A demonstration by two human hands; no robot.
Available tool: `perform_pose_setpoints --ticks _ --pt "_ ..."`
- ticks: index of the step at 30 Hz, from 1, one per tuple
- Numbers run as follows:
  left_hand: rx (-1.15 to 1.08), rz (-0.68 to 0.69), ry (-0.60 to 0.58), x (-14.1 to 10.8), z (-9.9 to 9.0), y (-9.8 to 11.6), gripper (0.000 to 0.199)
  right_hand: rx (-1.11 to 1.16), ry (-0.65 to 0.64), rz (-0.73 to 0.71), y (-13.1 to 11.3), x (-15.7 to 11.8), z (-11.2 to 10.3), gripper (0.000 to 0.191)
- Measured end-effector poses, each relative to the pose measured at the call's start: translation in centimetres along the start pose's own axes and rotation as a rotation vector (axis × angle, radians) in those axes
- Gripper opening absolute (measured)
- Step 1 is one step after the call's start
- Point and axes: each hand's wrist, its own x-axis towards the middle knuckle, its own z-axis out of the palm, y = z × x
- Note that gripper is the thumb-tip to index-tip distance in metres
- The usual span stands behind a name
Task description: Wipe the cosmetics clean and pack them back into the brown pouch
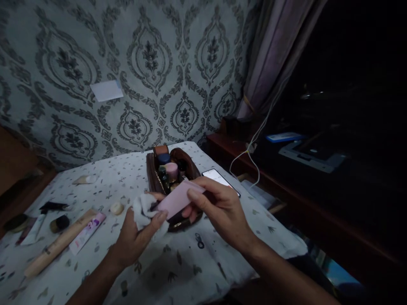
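A flat pink rectangular piece [180,200], its exact kind unclear, is held between both hands in front of an open brown cosmetic bag [153,178]. My right hand [221,207] pinches its upper right end between thumb and fingers. My left hand [135,239] grips its lower left end with the thumb and also holds a crumpled white cloth or tissue [143,209]. Inside the bag stand a jar with a pink lid [172,170], a blue-capped container [164,159] and a dark green bottle [163,176]. The hands hide the bag's front part.
On the patterned white sheet at left lie a long beige tube or package [60,243], a pink-and-white tube [87,232], a small cream round item [117,208] and several other cosmetics. A lit phone [219,180] lies right of the bag. A white cable [254,140] hangs beside the dark red furniture [222,146].
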Motion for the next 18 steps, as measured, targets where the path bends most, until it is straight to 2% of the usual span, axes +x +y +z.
perform_pose_setpoints --ticks 3,6,9,12,14,18 --pt "-0.025 -0.001 -0.009 1.2 1.1 0.1 0.031 -0.081 0.069 -0.048 -1.1 1.2 -1.4 0.023" --pt "-0.02 0.005 0.071 1.8 1.5 -0.3 0.034 -0.15 0.167 -0.097 -1.7 3.3 -3.2 0.025" --pt "-0.031 -0.006 0.181 1.4 1.1 -1.3 0.032 -0.18 0.302 -0.194 -1.4 6.3 -4.9 0.025" --pt "-0.028 -0.026 0.214 0.2 0.5 -2.6 0.028 -0.216 0.373 -0.293 -0.1 9.9 -5.7 0.028" --pt "-0.007 -0.008 0.201 -0.7 0.3 -3.5 0.025 -0.256 0.329 -0.292 1.2 12.2 -5.5 0.032" --pt "-0.039 0.092 0.119 -1.3 0.5 -4.4 0.022 -0.271 0.111 -0.182 4.3 15.6 -3.9 0.04"
